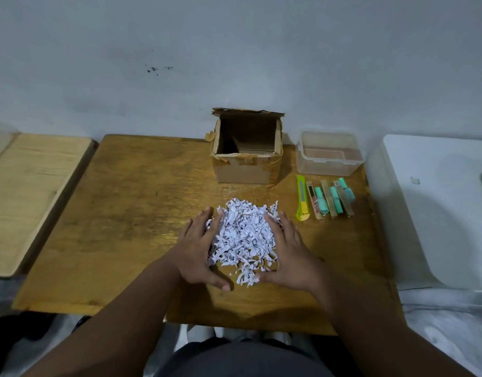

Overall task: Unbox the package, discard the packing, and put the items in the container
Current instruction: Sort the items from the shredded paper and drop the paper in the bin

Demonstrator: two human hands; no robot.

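**Shredded paper pile cupped between both hands**

Shredded paper point(244, 236) sits in a loose heap on the wooden table point(131, 213), pretty much front and centre. The left hand point(199, 251) presses against its left side and the right hand point(291, 254) against its right, fingers point(207, 221) spread and lying flat along the heap's edges, thumbs curling in at the near side. Behind the pile stands the cardboard box point(248, 170), flaps open, tape peeling, looking hollow inside. Right of the box is a clear plastic container point(329, 161) with no lid. In front of that lie a yellow-green utility knife point(302, 198) and a row of small teal-and-tan items point(333, 200), side by side.
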